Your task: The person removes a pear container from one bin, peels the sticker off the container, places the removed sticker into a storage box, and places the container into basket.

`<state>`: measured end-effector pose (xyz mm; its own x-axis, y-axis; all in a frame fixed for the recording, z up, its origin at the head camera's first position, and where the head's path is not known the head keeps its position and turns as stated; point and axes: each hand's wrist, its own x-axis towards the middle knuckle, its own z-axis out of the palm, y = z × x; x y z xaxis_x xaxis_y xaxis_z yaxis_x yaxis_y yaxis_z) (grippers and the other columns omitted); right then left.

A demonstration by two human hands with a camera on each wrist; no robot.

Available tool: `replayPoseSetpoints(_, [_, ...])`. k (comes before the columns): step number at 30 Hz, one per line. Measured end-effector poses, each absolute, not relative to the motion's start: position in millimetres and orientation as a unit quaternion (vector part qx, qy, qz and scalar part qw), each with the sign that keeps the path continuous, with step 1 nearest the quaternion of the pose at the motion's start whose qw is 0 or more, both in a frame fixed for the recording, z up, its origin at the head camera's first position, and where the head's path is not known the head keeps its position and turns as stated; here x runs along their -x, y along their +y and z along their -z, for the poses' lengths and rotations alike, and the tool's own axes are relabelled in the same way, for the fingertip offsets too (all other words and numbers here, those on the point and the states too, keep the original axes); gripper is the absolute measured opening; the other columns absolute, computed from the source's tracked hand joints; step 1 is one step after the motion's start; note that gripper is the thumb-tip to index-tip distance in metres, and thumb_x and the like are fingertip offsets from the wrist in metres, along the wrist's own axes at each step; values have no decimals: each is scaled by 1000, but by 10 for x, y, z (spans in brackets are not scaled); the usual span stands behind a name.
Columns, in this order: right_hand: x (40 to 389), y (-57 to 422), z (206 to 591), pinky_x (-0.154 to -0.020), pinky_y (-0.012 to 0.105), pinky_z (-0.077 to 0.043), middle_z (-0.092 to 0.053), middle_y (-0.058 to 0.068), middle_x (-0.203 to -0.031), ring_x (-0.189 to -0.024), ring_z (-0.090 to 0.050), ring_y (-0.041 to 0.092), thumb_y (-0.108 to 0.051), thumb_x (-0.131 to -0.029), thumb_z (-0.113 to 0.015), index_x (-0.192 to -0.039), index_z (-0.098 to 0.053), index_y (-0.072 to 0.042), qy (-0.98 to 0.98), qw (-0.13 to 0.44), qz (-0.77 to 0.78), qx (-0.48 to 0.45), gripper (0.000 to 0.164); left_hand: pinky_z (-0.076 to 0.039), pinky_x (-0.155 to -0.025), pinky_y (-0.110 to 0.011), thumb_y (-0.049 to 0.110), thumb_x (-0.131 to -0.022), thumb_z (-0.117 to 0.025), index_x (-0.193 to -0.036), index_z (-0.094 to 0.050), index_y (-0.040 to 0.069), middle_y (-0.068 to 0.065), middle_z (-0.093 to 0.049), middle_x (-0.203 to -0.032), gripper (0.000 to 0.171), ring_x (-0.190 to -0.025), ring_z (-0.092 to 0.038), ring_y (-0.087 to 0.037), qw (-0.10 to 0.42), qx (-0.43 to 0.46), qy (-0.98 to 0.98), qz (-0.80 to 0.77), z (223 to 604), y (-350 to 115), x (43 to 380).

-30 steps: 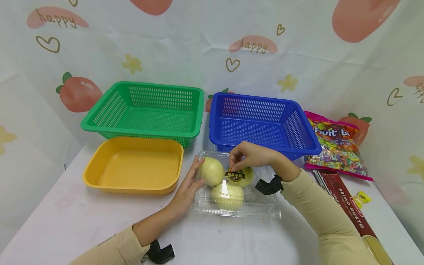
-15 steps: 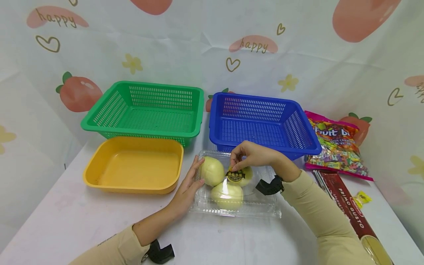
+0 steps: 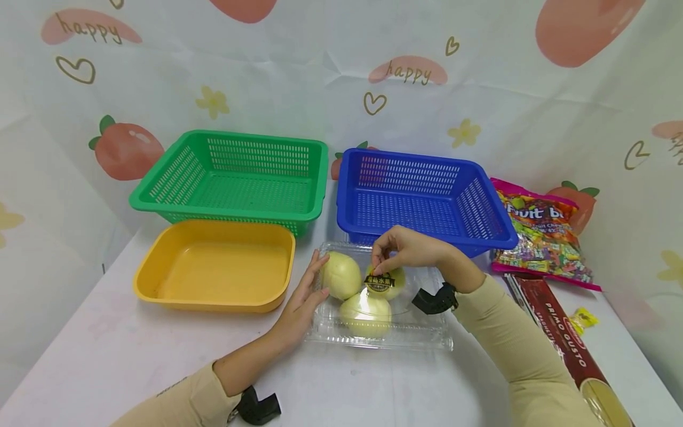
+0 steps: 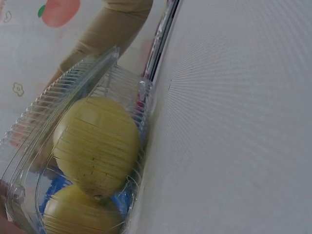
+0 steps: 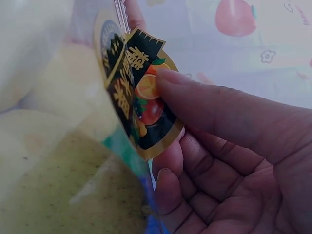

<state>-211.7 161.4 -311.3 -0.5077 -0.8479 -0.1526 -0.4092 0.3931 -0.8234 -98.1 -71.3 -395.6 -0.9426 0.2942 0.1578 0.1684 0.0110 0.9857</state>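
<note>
Gold and black, the fruit-printed sticker [image 3: 380, 283] is pinched between thumb and fingers of the right hand [image 3: 408, 248] at the frame's centre; its Chinese characters include 水果, and part of it bends away from the clear plastic box [image 3: 421, 341]. Against the box's left side rests the left hand [image 3: 299, 308], fingers extended. Inside sit three pale yellow fruits [image 3: 365, 316]. Just behind stands the blue basket [image 3: 402, 210]. At right, the candy bag [image 3: 541, 237] shows "Fruit", the next word cut short; lower right, the dark red pack [image 3: 565, 332] reads "PRIMO GUSTO" and "SPAGHETTI". Across the top, the backdrop [image 3: 299, 47] repeats "happy".
</note>
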Motion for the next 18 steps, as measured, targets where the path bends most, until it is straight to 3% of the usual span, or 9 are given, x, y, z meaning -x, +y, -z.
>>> replayPoseSetpoints(18, [2111,1636,3125,-63,21,-47,-65,2,-77,-67,-51,8,-7,-82,-69,-81,-67,1,775,291,395,397,8,-3,-118,-47,4,-96,-35,-148,-20,15,-5,10,-158,55,-146,6,-24,50,-166,706,-687,3962,-717,985])
